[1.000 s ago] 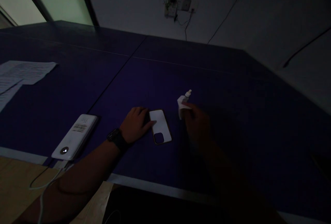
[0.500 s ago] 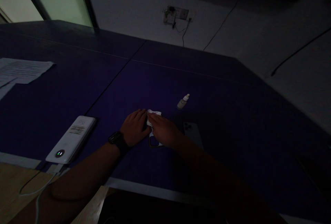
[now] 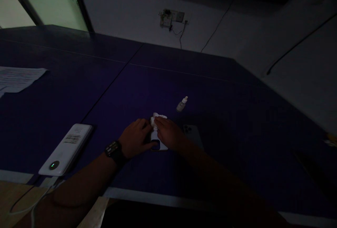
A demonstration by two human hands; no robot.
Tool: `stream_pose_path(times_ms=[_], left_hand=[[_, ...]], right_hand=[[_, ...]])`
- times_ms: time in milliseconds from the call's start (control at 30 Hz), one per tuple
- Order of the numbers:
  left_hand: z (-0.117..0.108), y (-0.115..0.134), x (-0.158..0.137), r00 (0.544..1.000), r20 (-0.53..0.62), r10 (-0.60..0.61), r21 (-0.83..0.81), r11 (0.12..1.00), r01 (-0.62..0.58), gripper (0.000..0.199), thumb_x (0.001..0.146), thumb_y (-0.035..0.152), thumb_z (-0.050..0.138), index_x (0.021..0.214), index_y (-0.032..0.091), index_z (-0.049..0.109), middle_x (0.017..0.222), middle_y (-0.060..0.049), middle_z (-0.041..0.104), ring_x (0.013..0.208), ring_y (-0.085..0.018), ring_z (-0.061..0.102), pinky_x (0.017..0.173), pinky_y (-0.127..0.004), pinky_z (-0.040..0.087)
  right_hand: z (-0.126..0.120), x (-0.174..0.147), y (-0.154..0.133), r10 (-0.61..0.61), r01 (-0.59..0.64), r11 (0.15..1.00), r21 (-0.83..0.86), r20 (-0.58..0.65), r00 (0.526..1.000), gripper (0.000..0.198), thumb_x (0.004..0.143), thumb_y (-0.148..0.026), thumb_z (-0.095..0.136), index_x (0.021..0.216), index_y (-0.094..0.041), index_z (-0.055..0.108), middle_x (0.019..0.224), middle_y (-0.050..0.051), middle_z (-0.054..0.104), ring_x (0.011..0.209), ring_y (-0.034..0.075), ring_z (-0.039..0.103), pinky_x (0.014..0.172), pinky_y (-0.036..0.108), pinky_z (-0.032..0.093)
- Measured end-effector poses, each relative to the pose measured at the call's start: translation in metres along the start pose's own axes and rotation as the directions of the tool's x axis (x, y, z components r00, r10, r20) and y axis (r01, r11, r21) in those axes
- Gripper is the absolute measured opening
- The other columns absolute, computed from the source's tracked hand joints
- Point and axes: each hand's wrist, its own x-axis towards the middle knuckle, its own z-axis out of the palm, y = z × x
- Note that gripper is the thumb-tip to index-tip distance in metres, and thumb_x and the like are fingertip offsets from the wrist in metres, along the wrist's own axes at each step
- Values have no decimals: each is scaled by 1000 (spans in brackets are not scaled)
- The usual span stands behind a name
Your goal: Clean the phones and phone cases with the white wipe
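A white phone case (image 3: 163, 146) lies on the dark blue table with its camera cutout toward me. My left hand (image 3: 135, 137) grips its left side, fingers bent along the edge and thumb reaching to the cutout. Under the fingers of my right hand (image 3: 170, 135), a crumpled white tissue (image 3: 155, 119) is pressed against the far part of the case. Just right of that hand lies a phone (image 3: 193, 136), camera side up, partly behind my forearm. A small dropper bottle (image 3: 181, 105) stands beyond my right hand.
A white power bank (image 3: 65, 149) with a lit display and a cable lies to the left. Printed papers (image 3: 19, 78) lie at the far left. Wall sockets (image 3: 172, 16) with cords sit behind the table (image 3: 126, 94). The room is dim.
My right hand has shifted slightly with the tissue, and more of the white case shows. My left thumb has moved onto the cutout end. The whole view has shifted a little.
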Motion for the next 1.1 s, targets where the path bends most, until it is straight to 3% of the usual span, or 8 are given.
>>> stream_pose_path(times_ms=[133, 233, 333, 400, 467, 567, 833, 1100], left_hand=[[4, 0, -2, 998, -58, 23, -23, 999, -24, 78, 75, 84, 60, 115, 18, 57, 113, -13, 60, 101, -31, 57, 89, -49, 50], [5, 5, -3, 996, -82, 30, 1, 1000, -30, 89, 67, 93, 56, 112, 17, 58, 110, -14, 61, 98, -32, 57, 87, -51, 50], [6, 14, -3, 996, -54, 75, 43, 996, -73, 78, 73, 86, 59, 109, 18, 61, 106, -13, 63, 93, -30, 57, 81, -49, 50], [8, 20, -3, 977, -6, 213, 6, 977, -213, 55, 87, 69, 61, 111, 19, 61, 109, -12, 65, 98, -29, 58, 83, -46, 50], [11, 26, -4, 919, 35, 392, -77, 918, -389, 39, 95, 51, 59, 118, 19, 61, 119, -11, 66, 109, -28, 59, 94, -45, 50], [18, 30, -4, 843, 50, 535, -177, 836, -520, 49, 97, 48, 57, 135, 17, 54, 134, -12, 64, 126, -28, 55, 110, -45, 45], [25, 29, -5, 810, 136, 570, -241, 812, -531, 77, 99, 59, 46, 158, 12, 28, 157, -18, 44, 150, -28, 36, 125, -48, 28], [28, 30, -3, 821, 181, 541, -251, 833, -493, 75, 97, 60, 48, 154, 13, 36, 157, -17, 46, 146, -30, 42, 122, -46, 32]], right_hand=[[-1, -2, 4, 5, -5, 1000, 19, -22, 1000, 45, 86, -6, 52, 130, -9, 59, 137, 20, 62, 129, 29, 58, 114, 47, 44], [-1, -2, 7, -11, 13, 999, 40, -31, 999, 46, 86, -6, 52, 131, -10, 59, 137, 19, 62, 129, 29, 58, 115, 48, 44], [0, -1, 10, -32, 34, 997, 62, -42, 999, 49, 85, -6, 52, 133, -10, 58, 138, 19, 62, 131, 28, 57, 115, 46, 44], [1, -1, 12, -47, 50, 996, 70, -40, 998, 47, 85, -6, 53, 131, -10, 59, 138, 19, 63, 131, 27, 57, 115, 44, 44], [1, 0, 15, -55, 57, 996, 70, -33, 998, 43, 87, -6, 53, 129, -10, 61, 138, 18, 63, 130, 27, 58, 115, 44, 44], [1, -1, 20, -66, 68, 995, 68, -31, 997, 42, 90, -7, 52, 130, -12, 63, 138, 17, 64, 130, 26, 59, 116, 45, 44], [-3, -1, 38, -210, 211, 973, 98, -19, 978, 44, 89, -8, 55, 132, -10, 63, 136, 18, 65, 131, 26, 60, 114, 44, 47], [-14, -2, 36, -380, 375, 921, 108, 32, 924, 38, 97, -15, 50, 133, -11, 64, 139, 15, 65, 133, 22, 59, 115, 40, 46]])
